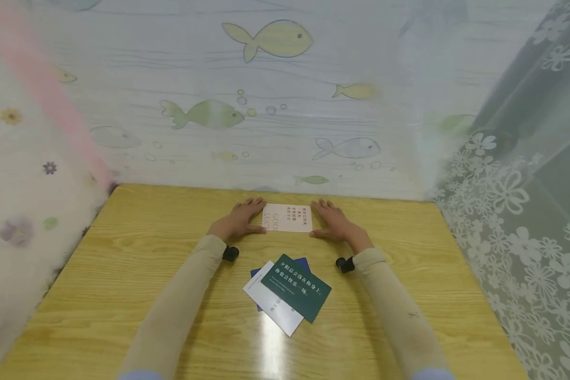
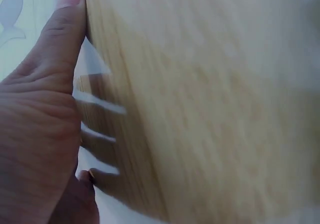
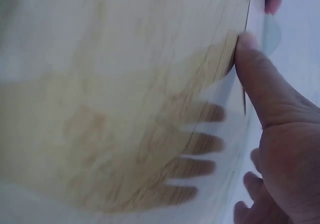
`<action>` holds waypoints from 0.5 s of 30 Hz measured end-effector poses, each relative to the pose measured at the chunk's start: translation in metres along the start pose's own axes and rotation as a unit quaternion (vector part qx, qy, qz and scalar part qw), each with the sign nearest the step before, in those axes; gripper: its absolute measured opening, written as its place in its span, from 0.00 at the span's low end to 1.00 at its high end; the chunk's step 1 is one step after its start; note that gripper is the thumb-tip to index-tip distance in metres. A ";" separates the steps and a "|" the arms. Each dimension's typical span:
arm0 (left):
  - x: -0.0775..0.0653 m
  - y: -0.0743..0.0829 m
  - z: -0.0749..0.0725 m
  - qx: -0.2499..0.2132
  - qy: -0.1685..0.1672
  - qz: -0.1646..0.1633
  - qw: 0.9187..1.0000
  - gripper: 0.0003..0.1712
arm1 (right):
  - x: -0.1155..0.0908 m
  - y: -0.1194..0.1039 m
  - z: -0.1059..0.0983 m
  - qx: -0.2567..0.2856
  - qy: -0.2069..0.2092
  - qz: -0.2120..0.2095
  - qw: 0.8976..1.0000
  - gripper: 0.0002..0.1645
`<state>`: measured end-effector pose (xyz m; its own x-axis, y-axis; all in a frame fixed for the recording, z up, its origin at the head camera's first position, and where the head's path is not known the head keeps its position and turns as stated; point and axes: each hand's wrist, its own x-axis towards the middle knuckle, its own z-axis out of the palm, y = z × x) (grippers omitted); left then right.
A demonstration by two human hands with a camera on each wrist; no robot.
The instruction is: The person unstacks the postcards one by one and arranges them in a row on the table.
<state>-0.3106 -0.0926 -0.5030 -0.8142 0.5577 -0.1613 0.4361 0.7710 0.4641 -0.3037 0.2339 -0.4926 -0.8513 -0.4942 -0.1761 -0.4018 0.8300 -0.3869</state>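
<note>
The printed card (image 1: 287,218) lay flat near the desk's (image 1: 100,295) far edge, framed at its short ends by the left hand (image 1: 239,218) and right hand (image 1: 336,221). Both hands' fingers were spread, thumbs apart, presumably to square and steady it. Nearer the person, a green card (image 1: 296,287) overlapped a white card (image 1: 273,301) and a blue card (image 1: 304,263), probably stacked for easy reach.

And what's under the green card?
Under the green card, a white card and a blue card peek out. Their covered parts, and anything else hidden there, can't be seen.
</note>
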 end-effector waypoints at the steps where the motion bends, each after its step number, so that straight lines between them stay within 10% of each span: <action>1: -0.001 -0.001 0.001 0.006 0.006 0.003 1.000 0.52 | 0.000 -0.001 0.001 -0.002 0.007 -0.003 1.000 0.57; 15: -0.028 0.014 0.008 0.035 0.067 0.018 0.997 0.38 | -0.020 -0.015 0.012 -0.028 0.061 -0.022 0.997 0.52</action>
<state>-0.2792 -0.0949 -0.4989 -0.8396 0.5425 -0.0265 0.4870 0.7736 0.4054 -0.2764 0.2284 -0.4936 -0.8659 -0.4980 -0.0467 -0.4549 0.8229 -0.3404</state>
